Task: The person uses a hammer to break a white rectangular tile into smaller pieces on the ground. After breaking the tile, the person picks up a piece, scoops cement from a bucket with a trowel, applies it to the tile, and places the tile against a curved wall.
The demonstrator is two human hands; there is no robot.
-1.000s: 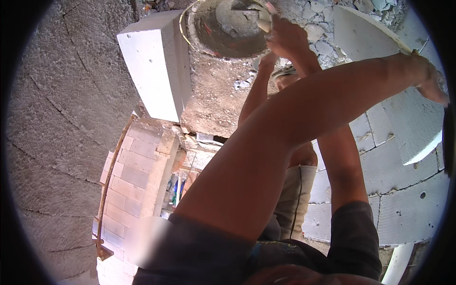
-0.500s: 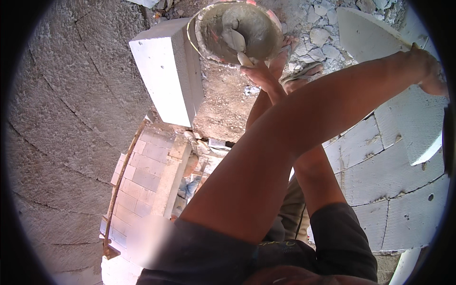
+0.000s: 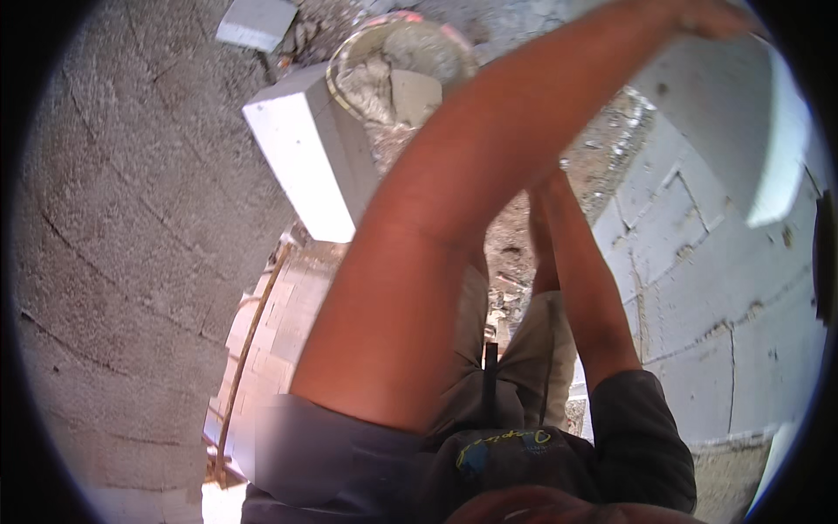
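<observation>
My left arm reaches across to the upper right. There my left hand, blurred and partly cut by the rim, lies over the far edge of a large grey block and grips it. The block's white end catches the sun. My right forearm runs forward beneath the left arm, which hides the right hand. A round bucket of wet grey mortar stands on the ground ahead. A flat, pale piece like a trowel blade shows over its near side, beside my left forearm; its handle is hidden.
Left of the bucket, a white block stands on end, with a smaller block beyond. A rough grey wall fills the left. On the right is a block wall with mortar joints. A thin wooden pole leans lower left.
My left hand and the gripped block have shifted up and leftward in view. The right hand, earlier on a trowel handle at the bucket, is now hidden. The bucket sits further left in view.
</observation>
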